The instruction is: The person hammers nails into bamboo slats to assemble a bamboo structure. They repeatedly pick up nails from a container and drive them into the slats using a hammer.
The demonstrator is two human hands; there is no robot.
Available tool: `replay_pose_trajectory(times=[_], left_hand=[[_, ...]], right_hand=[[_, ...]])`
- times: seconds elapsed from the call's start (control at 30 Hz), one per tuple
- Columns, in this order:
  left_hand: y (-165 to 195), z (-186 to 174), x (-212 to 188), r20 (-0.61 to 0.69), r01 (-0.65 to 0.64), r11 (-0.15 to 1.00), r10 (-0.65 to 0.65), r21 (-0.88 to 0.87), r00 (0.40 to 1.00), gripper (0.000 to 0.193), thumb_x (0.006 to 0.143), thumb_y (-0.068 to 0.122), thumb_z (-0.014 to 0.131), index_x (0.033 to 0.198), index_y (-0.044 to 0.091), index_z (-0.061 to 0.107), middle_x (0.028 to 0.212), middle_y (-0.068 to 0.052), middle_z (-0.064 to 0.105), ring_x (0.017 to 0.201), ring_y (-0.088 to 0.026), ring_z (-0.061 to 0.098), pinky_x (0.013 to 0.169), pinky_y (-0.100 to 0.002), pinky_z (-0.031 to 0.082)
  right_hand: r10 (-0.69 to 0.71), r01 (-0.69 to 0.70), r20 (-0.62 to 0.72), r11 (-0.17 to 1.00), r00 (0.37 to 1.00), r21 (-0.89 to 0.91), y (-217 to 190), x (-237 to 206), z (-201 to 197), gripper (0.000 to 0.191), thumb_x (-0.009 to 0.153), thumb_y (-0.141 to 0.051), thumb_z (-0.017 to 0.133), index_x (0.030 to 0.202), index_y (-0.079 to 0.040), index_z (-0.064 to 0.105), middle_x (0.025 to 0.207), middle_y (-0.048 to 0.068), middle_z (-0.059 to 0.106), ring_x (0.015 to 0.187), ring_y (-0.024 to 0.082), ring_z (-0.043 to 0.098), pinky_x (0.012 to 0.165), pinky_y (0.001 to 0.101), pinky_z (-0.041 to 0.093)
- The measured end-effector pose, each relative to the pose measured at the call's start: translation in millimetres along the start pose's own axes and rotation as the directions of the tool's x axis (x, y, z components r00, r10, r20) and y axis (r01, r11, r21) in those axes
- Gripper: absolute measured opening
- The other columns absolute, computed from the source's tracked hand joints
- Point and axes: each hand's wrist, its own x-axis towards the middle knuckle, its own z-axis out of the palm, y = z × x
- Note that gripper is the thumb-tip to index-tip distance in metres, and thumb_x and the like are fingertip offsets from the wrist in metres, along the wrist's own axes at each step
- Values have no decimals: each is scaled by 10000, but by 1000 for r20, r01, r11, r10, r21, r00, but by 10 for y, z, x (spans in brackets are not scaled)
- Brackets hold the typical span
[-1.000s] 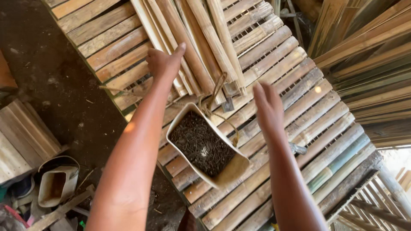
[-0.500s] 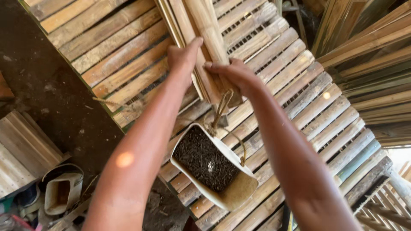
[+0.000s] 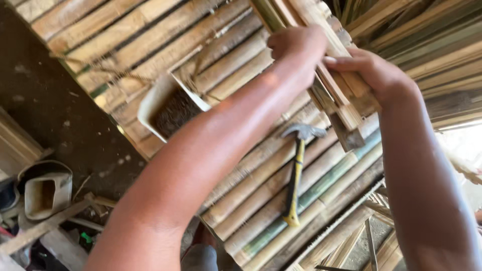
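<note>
Bamboo-slat platform (image 3: 150,45); left hand (image 3: 296,47) and right hand (image 3: 369,70) both clamped on split-bamboo bundle (image 3: 341,100); hammer (image 3: 296,170) below.

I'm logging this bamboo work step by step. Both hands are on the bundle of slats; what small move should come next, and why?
Probably draw the slats a little further toward the body. Both the left hand and right hand already grip the bundle, its cut ends hang just above the hammer lying on the platform, and nothing is laid flat yet.
</note>
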Motion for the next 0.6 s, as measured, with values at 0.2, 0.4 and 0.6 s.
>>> replay_pose_trajectory(times=[0.2,0.4,0.6], left_hand=[[-875,-687,-1490,141,-101,980,77,172,987,501,824,206,776,1182,-99,603,1066,-197,720,873,-252,723,632,-335,625],[-1006,-1369,-2340,47,85,851,-128,519,991,436,872,311,764,1160,-3,673,999,-142,762,860,-194,768,718,-313,666],[-915,-1881,-2619,-1,52,792,-64,608,998,446,820,233,777,1209,49,662,1122,-114,767,1004,-211,758,893,-352,608]], right_hand=[[148,-187,-208,966,967,-181,1101,-1268,519,668,920,-495,602,1429,-68,531,1254,153,720,1127,281,691,1016,428,525],[28,-67,164,969,986,239,2012,-1735,781,686,1051,-484,447,1596,-113,259,1488,125,519,1317,257,565,1095,434,426],[43,-87,-206,974,978,-208,2263,-1623,1020,501,923,-249,610,1373,-31,581,1319,144,669,961,316,773,826,452,654]])
